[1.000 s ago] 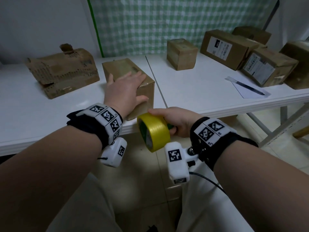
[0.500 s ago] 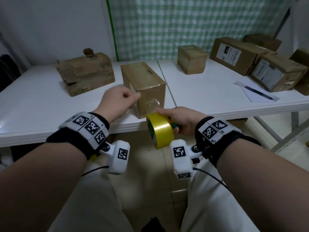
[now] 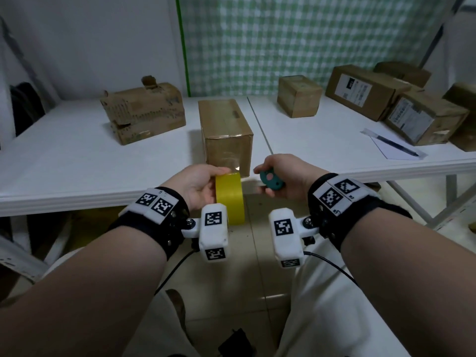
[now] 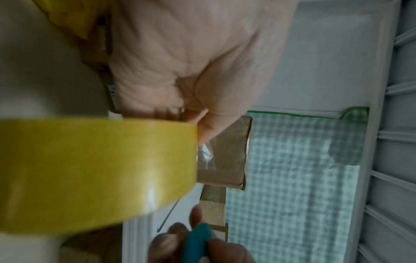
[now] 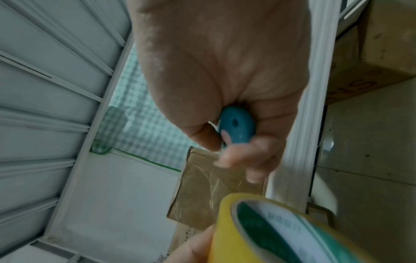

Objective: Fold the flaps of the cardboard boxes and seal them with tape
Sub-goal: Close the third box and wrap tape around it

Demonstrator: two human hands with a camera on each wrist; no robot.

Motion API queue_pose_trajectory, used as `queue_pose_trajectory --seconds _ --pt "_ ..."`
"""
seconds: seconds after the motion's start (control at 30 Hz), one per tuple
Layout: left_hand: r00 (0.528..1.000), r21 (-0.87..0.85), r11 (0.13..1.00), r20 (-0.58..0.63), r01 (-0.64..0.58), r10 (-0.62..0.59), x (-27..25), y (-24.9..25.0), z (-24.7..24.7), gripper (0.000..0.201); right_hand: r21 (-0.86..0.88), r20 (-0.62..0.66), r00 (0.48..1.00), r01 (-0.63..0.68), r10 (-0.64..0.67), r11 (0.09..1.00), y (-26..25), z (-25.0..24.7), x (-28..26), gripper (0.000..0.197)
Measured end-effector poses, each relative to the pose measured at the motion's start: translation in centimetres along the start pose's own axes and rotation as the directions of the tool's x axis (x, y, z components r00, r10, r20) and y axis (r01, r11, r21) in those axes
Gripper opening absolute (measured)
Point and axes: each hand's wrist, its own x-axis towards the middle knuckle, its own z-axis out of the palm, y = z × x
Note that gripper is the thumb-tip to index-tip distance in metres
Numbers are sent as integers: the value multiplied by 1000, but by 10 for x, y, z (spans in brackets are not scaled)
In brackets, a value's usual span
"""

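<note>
Nearest to me, just off the front edge of the white table [image 3: 77, 161], the person's two hands hang side by side over the floor. The left hand [image 3: 195, 185] curls round the yellow tape roll [image 3: 230, 198], thumb on top and fingers behind, holding it on edge so its band faces the box ahead; a clear strip seems to run from the roll up to the box's near face, so the roll is probably kept close to hold that strip taut. The right hand [image 3: 286, 176] pinches a small teal cutter [image 3: 271, 179] between thumb and fingertips, just beside the roll, and I judge it is held there ready to sever the tape. Just beyond the hands, at the table's near edge, stands the cardboard box [image 3: 225, 130] being worked on, its flaps down and glossy tape over the top and down the near face, so this one looks almost sealed. Further back on the left sits a battered, torn box [image 3: 144, 109]. On the right, a sheet of paper with a pen [image 3: 394, 145] lies near the edge. Far back stand a small cube box [image 3: 300, 95] and, at the far right, a cluster of labelled boxes [image 3: 365, 91], set apart from the work; whether those are finished I cannot tell.
</note>
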Motion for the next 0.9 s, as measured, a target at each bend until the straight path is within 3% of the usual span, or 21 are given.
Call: queue_pose_trajectory --seconds 0.07,0.23,0.37,0.5,0.6,0.7,0.77,0.9 --pt "1000 -6 1000 -18 -3 3 -1 -1 -1 8 5 -31 995 96 -96 995 -4 -1 -1 15" --pt "999 -15 1000 -39 -7 6 -2 -4 -1 8 -137 51 954 300 -296 944 -11 3 -2 21" --pt "998 -25 1000 -60 -1 -1 1 -6 1 8 -388 112 943 332 -314 860 -18 13 -1 22" --pt "997 -67 998 -79 3 -8 6 -10 2 12 -531 141 939 339 -313 776 -25 21 5 27" --pt "996 -79 997 -88 -17 10 9 -13 1 13 -690 187 899 407 -396 598 -31 23 10 14" --pt "996 -79 997 -85 -15 8 14 -15 -1 21 -879 263 858 402 -441 257 -35 23 14 17" --pt "996 -92 996 -88 -17 9 15 -16 -1 26 -927 284 833 366 -474 88 -37 26 16 24" --pt "995 -112 992 -81 -65 56 16 -17 0 24 -948 310 834 307 -457 -83 -40 37 20 26"
